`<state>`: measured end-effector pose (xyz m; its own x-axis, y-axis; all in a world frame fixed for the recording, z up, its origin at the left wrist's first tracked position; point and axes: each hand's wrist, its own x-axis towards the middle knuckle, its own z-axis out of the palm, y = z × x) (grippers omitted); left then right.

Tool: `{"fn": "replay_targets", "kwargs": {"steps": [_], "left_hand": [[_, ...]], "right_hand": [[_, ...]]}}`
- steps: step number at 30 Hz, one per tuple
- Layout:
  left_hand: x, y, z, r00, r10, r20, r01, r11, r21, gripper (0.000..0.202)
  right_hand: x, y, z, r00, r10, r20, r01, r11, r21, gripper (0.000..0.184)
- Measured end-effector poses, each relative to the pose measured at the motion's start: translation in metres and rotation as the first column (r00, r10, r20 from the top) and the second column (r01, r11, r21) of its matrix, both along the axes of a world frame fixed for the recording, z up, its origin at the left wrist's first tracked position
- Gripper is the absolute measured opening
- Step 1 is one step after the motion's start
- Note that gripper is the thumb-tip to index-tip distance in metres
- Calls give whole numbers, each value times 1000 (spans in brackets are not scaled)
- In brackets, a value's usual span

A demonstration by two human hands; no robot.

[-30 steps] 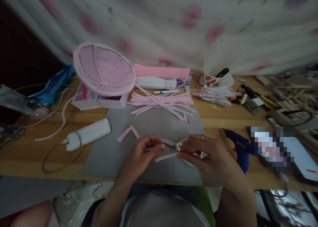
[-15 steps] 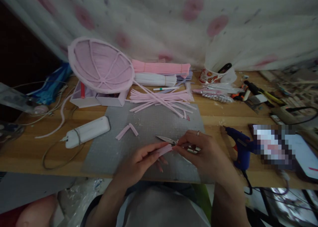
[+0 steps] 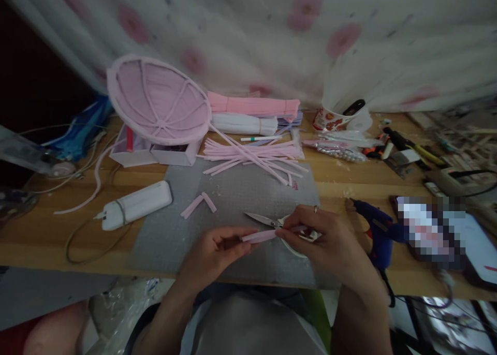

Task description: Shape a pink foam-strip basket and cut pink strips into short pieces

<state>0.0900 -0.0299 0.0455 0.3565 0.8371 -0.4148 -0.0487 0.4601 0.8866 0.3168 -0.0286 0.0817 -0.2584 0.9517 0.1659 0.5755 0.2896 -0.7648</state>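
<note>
My left hand [image 3: 217,251] and my right hand [image 3: 322,238] together pinch a short pink strip [image 3: 259,236] just above the grey mat [image 3: 240,200] near the table's front edge. The left fingers close on its left end, the right fingers on its right end. Small scissors [image 3: 267,220] lie on the mat just behind the strip, partly hidden under my right hand. Two short pink strip pieces [image 3: 199,205] lie on the mat to the left.
A pile of long pink strips [image 3: 252,158] lies at the mat's far edge. A pink dish-shaped frame [image 3: 157,101] leans on a small box [image 3: 155,153]. A white device [image 3: 135,205] sits left, a blue glue gun [image 3: 375,228] right, a mug [image 3: 334,119] behind.
Both hands have shifted slightly while keeping hold of the pink strip; the strip now lies nearly level between them. The scissors stay on the mat.
</note>
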Motion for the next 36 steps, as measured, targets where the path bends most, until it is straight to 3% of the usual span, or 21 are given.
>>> {"fn": "replay_targets", "kwargs": {"steps": [22, 28, 32, 36], "left_hand": [[6, -3, -4, 1000, 18, -22, -18, 1000, 17, 26], [11, -3, -2, 996, 62, 58, -61, 998, -6, 22], [12, -3, -2, 993, 91, 70, -91, 996, -16, 18], [11, -3, -1, 985, 137, 106, -135, 991, -19, 18]], "right_hand": [[-3, -4, -10, 1000, -17, 24, 19, 998, -60, 17], [-4, -4, -12, 1000, 0, 15, 1, 998, -65, 17], [-5, -3, -16, 1000, 26, 5, -25, 999, -42, 8], [-8, -3, -18, 999, 48, -2, -48, 997, 58, 10]]}}
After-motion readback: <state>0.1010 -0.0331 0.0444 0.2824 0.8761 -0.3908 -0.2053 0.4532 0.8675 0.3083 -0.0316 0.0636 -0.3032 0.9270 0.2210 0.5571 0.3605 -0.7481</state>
